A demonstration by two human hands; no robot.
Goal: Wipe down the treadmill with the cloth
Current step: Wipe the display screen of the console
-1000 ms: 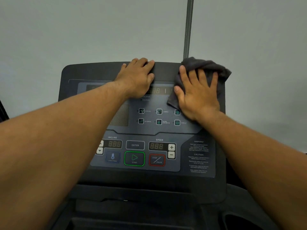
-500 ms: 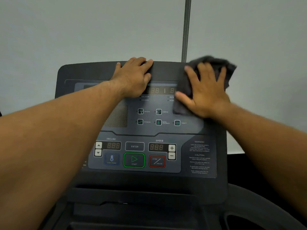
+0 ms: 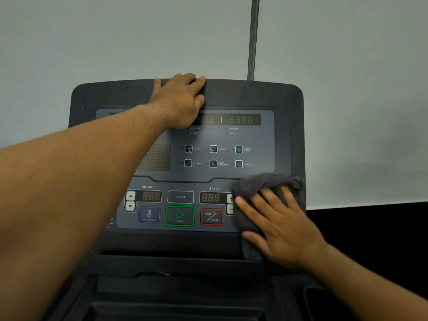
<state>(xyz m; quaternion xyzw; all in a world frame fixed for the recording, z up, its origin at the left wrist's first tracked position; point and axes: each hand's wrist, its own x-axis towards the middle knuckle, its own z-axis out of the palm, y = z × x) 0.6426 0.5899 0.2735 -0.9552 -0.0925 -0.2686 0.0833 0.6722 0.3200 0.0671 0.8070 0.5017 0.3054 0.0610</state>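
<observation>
The cloth [image 3: 261,185] is a dark grey, soft, crumpled rag, bunched into folds along its far edge. It lies on the lower right corner of the treadmill [image 3: 287,126] console, covering the plus and minus keys of the speed control in part. The right hand [image 3: 281,225] lies flat on top of it, fingers spread and pressing it against the panel; the thumb points left along the near edge of the cloth. The left hand [image 3: 181,100] rests at the far top edge of the console, its fingers close together and curled over the rim, palm on the panel.

The console is a dark plastic slab with a blue-grey face. It carries dim amber digit displays, six small program keys, an ENTER key [image 3: 180,197], a green START button [image 3: 180,215], a red STOP/PAUSE button [image 3: 211,217] and a blue cool-down key [image 3: 149,214]. Below it sits a dark tray. Behind stands a plain pale grey wall [image 3: 115,42], with a thin grey pole [image 3: 253,38] rising past the console's far edge. To the right, low down, the background is black.
</observation>
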